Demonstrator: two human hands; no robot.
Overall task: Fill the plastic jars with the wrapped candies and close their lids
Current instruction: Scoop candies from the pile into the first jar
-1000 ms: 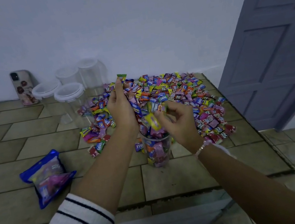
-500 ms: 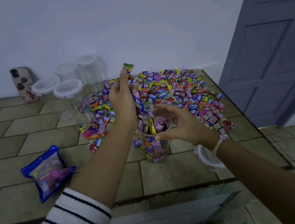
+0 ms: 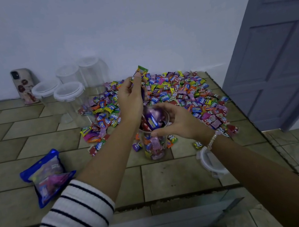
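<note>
Since a second ago the right hand [image 3: 176, 123] has curled round the rim of the clear plastic jar [image 3: 155, 148], near centre; the left hand [image 3: 131, 100] clutches bright wrapped candies [image 3: 140, 70] above. Overfilling could spill them or block the round white lid [image 3: 210, 168].

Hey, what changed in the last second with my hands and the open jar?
The right hand let go of the yellow candy it pinched above the open jar, came down and now grips the jar's rim. The left hand still holds its bunch of candies above the jar. The candy pile, lidded jars, loose lid, blue bag and phone stayed put.
</note>
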